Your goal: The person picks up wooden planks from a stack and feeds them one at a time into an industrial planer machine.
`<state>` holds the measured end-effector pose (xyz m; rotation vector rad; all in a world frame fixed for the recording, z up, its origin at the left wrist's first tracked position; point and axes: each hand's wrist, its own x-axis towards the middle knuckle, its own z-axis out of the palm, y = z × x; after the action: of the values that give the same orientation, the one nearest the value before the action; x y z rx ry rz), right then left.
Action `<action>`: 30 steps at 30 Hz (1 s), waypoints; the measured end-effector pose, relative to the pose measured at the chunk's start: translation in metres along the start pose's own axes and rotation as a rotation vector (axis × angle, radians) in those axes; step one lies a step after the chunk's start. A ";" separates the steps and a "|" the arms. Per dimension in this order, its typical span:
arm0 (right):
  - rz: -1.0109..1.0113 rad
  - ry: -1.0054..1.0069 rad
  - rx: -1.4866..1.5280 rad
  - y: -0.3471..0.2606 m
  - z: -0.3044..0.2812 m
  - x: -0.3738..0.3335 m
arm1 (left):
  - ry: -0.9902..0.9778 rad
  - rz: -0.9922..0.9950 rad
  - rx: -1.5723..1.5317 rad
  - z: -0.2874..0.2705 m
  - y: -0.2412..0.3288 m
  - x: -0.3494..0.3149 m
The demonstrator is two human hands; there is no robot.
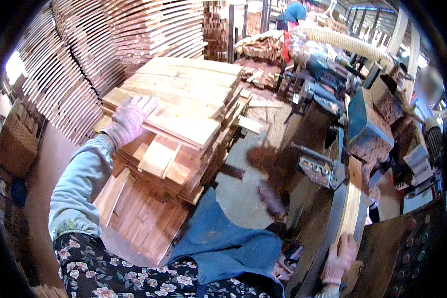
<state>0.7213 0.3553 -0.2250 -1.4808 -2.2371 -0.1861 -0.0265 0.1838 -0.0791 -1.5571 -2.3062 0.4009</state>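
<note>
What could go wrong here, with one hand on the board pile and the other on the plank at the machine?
The right hand grips the plank running into the machine; it could be drawn close to the feed. The left hand rests on an uneven board stack, whose loose top boards may slide off.

A dusty concrete floor (243, 193) carries a tall, uneven stack of sawn boards (184, 114). More boards (144, 218) lie flat on the floor at the stack's foot. Farther back, a heap of wood offcuts (258, 59) and a woodworking machine (333, 129) stand on it.
</note>
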 end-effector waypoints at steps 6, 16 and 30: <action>0.021 -0.166 -0.057 -0.020 0.036 0.162 | 0.165 0.021 0.045 -0.012 0.018 -0.002; -0.107 -0.321 0.735 -0.205 -0.048 0.102 | 1.023 0.826 -0.217 -0.119 0.282 0.060; 0.587 -0.057 -0.264 -0.100 -0.107 -0.184 | 0.695 0.589 -0.222 -0.087 0.157 0.137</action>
<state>0.7222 0.1220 -0.1970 -2.2361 -1.7665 -0.2586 0.0942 0.3728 -0.0488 -2.0550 -1.3857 -0.2554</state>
